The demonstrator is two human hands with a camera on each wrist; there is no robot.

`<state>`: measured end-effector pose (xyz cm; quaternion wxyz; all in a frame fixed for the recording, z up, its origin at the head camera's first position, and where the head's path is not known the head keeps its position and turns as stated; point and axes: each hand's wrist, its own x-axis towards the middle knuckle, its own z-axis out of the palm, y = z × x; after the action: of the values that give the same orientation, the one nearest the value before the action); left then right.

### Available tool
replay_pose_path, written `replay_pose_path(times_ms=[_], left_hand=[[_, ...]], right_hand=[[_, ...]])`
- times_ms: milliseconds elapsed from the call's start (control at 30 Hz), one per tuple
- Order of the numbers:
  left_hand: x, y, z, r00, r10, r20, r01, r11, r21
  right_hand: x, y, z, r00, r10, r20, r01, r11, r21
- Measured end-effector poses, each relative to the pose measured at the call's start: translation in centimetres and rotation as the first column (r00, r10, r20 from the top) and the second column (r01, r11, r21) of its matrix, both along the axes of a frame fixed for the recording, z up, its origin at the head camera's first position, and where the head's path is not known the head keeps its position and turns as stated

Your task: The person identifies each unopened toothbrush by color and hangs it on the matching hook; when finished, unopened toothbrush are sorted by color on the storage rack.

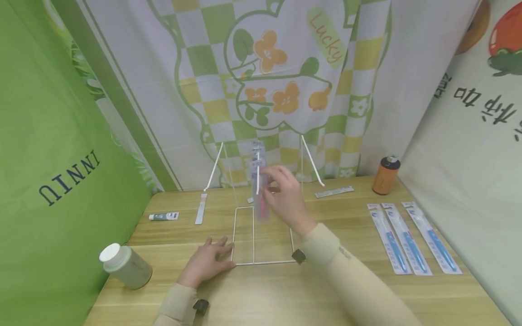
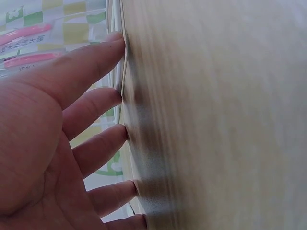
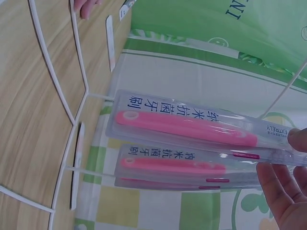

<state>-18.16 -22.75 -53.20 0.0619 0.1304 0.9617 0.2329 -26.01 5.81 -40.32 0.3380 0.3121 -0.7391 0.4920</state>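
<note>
Toothbrush pack (image 3: 187, 125) at the rack (image 1: 265, 263) looks light, slippery: best pinched up high, as my right grip (image 1: 285, 194) does. My spread left grip (image 1: 207, 259) touches the rack.

Head view bright, hazy. Left wrist: tabletop (image 2: 230, 115) blurry, soft shadows just beside left fingers (image 2: 100, 148). Right wrist: glare on toothbrush pack (image 3: 187, 129) in right fingers (image 3: 273, 184).

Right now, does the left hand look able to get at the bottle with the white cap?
Probably yes: the left hand is at the base of the wire rack, its fingers spread, and nothing seems to stand between it and the bottle.
</note>
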Motion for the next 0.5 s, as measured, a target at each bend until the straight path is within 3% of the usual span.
replay_pose_path(times_ms=[500], left_hand=[[0.1, 0.0, 0.0, 1.000, 0.005, 0.000, -0.005, 1.000, -0.003]], right_hand=[[-1.5, -0.2, 0.4, 0.998, -0.023, 0.064, 0.022, 0.999, 0.023]])
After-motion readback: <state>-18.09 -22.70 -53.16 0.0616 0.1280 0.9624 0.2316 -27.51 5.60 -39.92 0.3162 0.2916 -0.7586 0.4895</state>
